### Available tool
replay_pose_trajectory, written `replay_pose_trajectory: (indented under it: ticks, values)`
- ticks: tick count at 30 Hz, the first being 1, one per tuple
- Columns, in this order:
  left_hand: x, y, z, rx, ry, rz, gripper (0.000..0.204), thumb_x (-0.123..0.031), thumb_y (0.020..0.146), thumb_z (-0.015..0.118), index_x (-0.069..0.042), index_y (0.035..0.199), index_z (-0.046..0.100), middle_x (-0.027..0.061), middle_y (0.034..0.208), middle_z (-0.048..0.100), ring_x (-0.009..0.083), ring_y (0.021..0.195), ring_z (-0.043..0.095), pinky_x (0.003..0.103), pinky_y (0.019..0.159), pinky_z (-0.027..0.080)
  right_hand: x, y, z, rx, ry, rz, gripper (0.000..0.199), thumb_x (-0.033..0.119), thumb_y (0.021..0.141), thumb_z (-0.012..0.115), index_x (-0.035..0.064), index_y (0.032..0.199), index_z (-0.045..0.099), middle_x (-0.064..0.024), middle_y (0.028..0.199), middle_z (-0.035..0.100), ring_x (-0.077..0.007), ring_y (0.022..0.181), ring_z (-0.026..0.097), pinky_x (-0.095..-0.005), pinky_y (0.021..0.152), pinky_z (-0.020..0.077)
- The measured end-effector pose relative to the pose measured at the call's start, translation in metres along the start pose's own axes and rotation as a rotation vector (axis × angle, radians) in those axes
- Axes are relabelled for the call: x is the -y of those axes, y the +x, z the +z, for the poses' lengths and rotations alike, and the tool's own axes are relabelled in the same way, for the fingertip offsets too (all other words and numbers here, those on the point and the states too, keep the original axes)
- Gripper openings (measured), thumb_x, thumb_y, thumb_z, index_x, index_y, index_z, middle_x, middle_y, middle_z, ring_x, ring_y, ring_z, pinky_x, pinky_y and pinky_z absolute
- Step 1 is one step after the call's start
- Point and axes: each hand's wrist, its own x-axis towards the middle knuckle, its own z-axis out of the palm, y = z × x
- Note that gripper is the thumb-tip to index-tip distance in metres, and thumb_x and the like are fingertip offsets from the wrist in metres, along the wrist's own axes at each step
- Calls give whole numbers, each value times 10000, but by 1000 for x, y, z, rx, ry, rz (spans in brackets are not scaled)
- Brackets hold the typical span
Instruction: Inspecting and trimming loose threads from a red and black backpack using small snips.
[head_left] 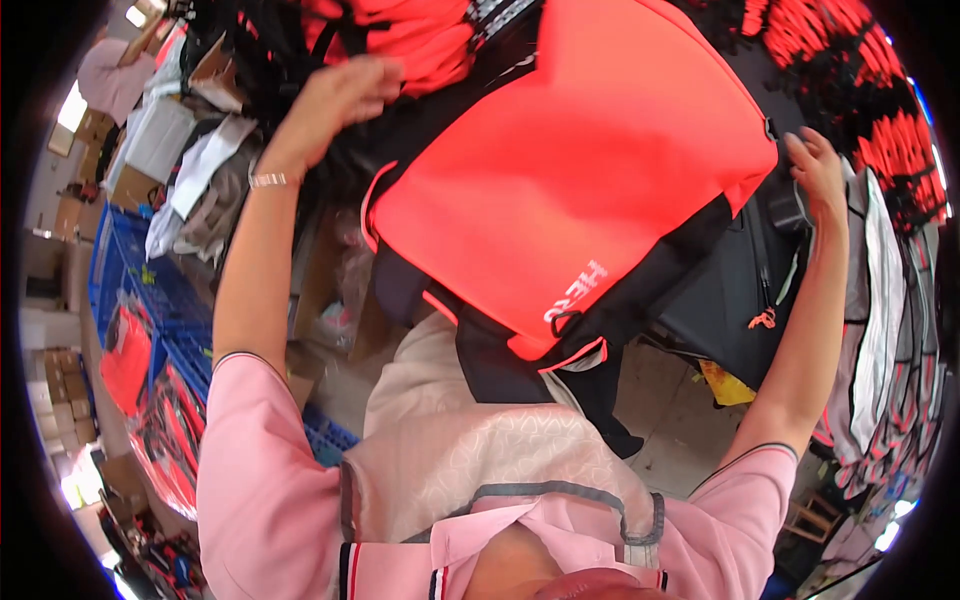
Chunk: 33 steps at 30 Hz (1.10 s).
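A large neon-orange and black fabric backpack (570, 170) is held up over the lap. A slip toward the floor is judged likely if either grip loosens. The left hand (345, 95) is raised, closed on its black top edge; the right hand (815, 170) is clamped on its side.

Brown cardboard boxes (60, 395) stood stacked at the far left edge, beside the blue plastic crates (150, 290). More brown cardboard cartons (95, 128) sat at the upper left, near white sheets. Inside the crates lay orange-and-black items in clear plastic bags (127, 355). A clear plastic bag (345, 290) lay crumpled on the floor beside a brown cardboard sheet.
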Motion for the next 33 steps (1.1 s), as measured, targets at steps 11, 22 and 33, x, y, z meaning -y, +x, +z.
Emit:
replay_pose_trajectory:
  ticks: [11, 22, 33]
  values:
    - [109, -101, 89, -338, -633, -194, 549, -286, 960, 598, 21, 1400, 480, 92, 1322, 574, 171, 1266, 486, 315, 1099, 328, 14, -114, 248, 109, -712, -662, 736, 689, 929, 417, 377, 1555, 186, -86, 1642, 139, -410, 1493, 117, -812, 1037, 110]
    - [116, -109, 108, -380, -610, -228, 487, -282, 977, 580, 29, 1346, 517, 82, 1263, 608, 155, 1171, 553, 309, 1032, 402, 38, -146, 173, 443, -451, -641, 446, 416, 946, 590, 116, 1275, 612, -192, 1313, 580, -397, 1146, 588, -501, 937, 472]
    - [61, -172, 122, -445, 604, 748, 332, 101, 813, 642, -6, 1127, 653, 134, 1052, 671, 289, 1002, 626, 378, 896, 495, 56, -335, 91, 608, -423, -720, 296, 20, 745, 690, 68, 1032, 638, -65, 964, 613, -261, 1053, 588, -469, 1085, 368]
